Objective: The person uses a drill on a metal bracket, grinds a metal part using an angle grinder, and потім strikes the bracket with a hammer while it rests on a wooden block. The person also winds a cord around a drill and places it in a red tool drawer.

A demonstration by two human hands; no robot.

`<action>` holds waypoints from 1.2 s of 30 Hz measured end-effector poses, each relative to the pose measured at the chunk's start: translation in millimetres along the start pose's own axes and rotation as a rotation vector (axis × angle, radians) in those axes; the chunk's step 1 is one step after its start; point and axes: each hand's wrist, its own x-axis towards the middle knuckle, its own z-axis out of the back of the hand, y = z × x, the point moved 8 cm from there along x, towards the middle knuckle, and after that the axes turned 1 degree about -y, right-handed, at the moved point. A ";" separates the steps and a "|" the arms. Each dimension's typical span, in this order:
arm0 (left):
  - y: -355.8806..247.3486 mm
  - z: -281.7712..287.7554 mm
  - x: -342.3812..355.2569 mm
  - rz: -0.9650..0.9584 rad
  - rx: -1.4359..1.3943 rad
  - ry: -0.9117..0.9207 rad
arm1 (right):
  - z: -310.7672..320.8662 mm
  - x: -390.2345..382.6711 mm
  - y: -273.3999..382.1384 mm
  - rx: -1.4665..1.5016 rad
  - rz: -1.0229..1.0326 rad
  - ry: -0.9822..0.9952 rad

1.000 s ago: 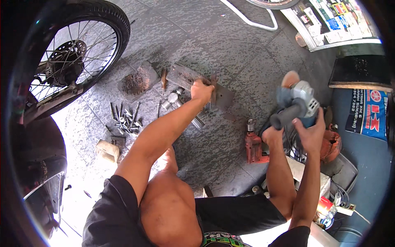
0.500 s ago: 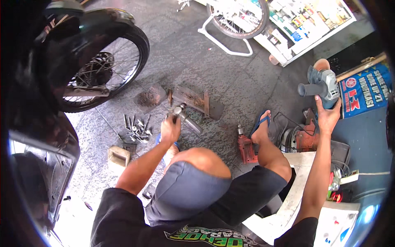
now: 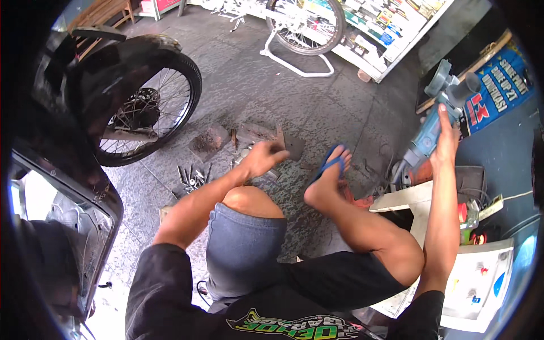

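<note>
At the far left stands a dark motorcycle panel (image 3: 107, 198), with a spoked wheel (image 3: 141, 109) above it. To the right of these, loose bolts and metal pieces (image 3: 194, 178) lie scattered on the grey tiled floor (image 3: 238, 73). Just beyond them sits a hollowed block (image 3: 208, 141) with brownish bits in it, and beside that a small brown piece (image 3: 233, 137). A hammer (image 3: 245, 152) lies partly hidden by the left hand (image 3: 265, 158), whose fingers are loosely bent; I cannot tell whether they touch or hold anything. Close to its fingertips, a narrow rusty bar (image 3: 280, 135) lies across a flat metal piece (image 3: 255, 131), near a dark plate (image 3: 294, 148). Farther right is a foot in a blue flip-flop (image 3: 324, 171), with a red drill (image 3: 357, 199) partly covered by the leg. Toward the top, a white display case (image 3: 391, 28) holds small packages. On the right, the angle grinder (image 3: 426, 136) is held off the floor, tilted, its guard and dark side handle uppermost. The right hand (image 3: 446, 140) grasps its blue-grey body, fingers wrapped round it and thumb pointing up along it. Behind the grinder hangs a blue banner (image 3: 503, 85)
</note>
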 end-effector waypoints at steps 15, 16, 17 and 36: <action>-95.8 -161.4 100.0 -0.014 -0.520 0.460 | -80.2 -16.9 -149.7 0.368 -0.145 0.143; -88.5 -172.4 104.3 0.068 -0.520 0.513 | -77.6 -12.6 -159.9 0.373 -0.156 0.140; -81.2 -183.0 108.3 0.149 -0.519 0.567 | -73.0 -5.1 -172.2 0.368 -0.172 0.126; 41.8 -238.8 251.7 0.110 0.144 0.333 | -57.1 98.3 -486.9 -0.389 -0.693 0.407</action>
